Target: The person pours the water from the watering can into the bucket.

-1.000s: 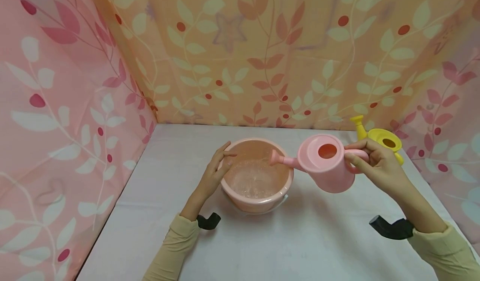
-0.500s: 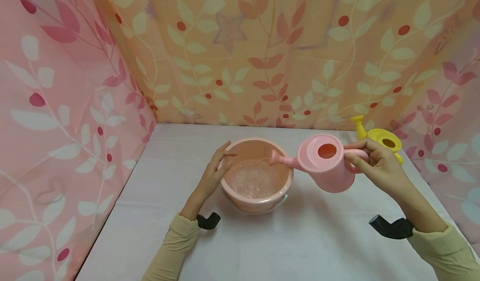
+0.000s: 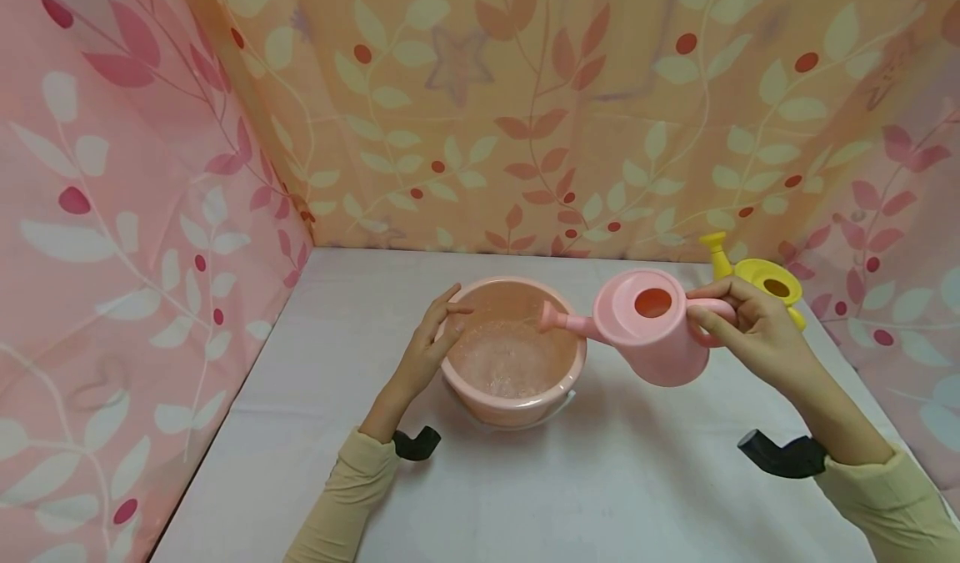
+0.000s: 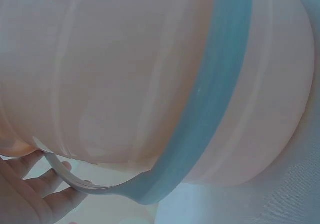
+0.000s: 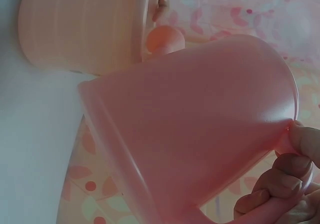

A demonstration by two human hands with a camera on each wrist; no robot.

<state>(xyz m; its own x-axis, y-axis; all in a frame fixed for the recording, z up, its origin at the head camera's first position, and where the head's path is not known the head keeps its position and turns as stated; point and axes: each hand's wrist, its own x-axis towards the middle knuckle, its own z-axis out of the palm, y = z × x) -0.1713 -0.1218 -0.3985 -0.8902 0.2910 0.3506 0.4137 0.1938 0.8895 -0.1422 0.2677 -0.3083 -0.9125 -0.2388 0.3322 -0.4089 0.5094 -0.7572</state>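
**Pink watering can (image 3: pixel 663 354) leans spout-first over a pink bucket (image 3: pixel 506 414)**

The bucket stands on the white table (image 3: pixel 337 338), roughly midway between its side edges and in from the far edge. The right hand (image 3: pixel 750 321) grips the watering can by its handle (image 5: pixel 272 211), holding it up off the table on the bucket's right-hand side. The spout's rose (image 3: pixel 552 316) reaches past the rim, over rippled liquid (image 3: pixel 504 363). The left hand (image 3: pixel 429 342) touches the bucket's left side at the rim, fingers fairly straight, near the loose bail (image 4: pixel 190 144). A yellow watering can (image 3: pixel 750 271) stands by the far right corner.

The likeliest trouble is a spill: if the right hand drifts toward the right edge, the rose could slip outside the rim and wet the table. Tipping too steeply might slop liquid from the top opening. The spout could also knock the rim; whether they touch, I cannot tell. The left hand's light contact might not stop the bucket sliding.
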